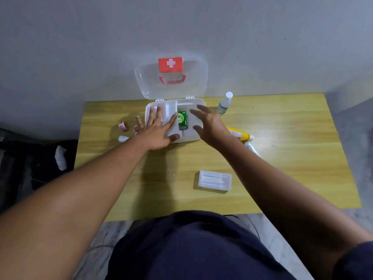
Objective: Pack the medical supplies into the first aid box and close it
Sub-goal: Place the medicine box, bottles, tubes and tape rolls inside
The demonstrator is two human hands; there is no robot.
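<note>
Both arms stretched forward, hands empty
Left hand point(156, 131) flat, fingers splayed, palm down; right hand point(210, 126) raised, fingers loosely curled apart

Yellow-green wooden table point(282, 158) against grey wall point(80, 47); dark cloth heap point(30, 158) left of table; marbled floor point(282, 235) below.
</note>
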